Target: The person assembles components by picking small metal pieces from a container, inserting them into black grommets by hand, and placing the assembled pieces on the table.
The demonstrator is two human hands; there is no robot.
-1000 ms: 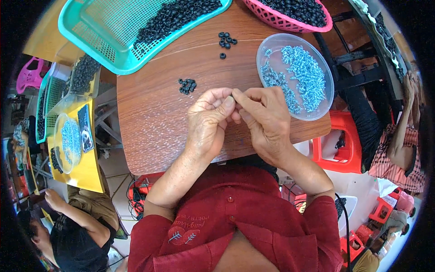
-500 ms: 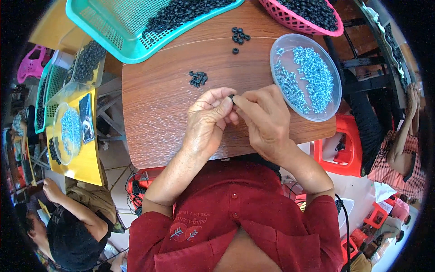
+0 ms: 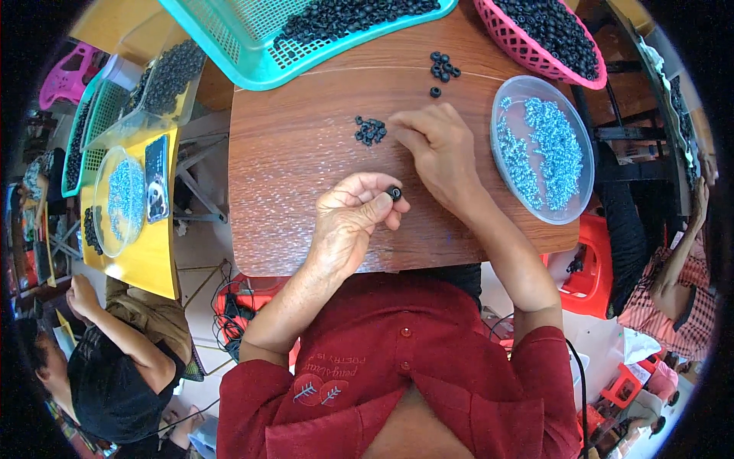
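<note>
Near the front of the wooden table, my left hand [image 3: 352, 218] pinches a black bead [image 3: 394, 193] between thumb and forefinger; the bead's round open end faces up. Further up and to the right, my right hand [image 3: 442, 153] is held over the table with its fingers bent and drawn together. Its fingertips are at the right side of a little heap of small black pieces [image 3: 371, 130]. Whatever those fingertips hold, if anything, is hidden. Several loose black beads [image 3: 443, 67] lie beyond my right hand.
A round clear tray [image 3: 501, 164] of blue glassy beads stands at the right. Behind are a turquoise basket [image 3: 252, 83] of small black pieces and a pink basket [image 3: 535, 63] of black beads. A co-worker [image 3: 126, 367] sits at the left beside a yellow table [image 3: 157, 268].
My right hand has left the bead and moved up to the small heap of black pieces. My left hand keeps the bead. The whole view has shifted a little.
</note>
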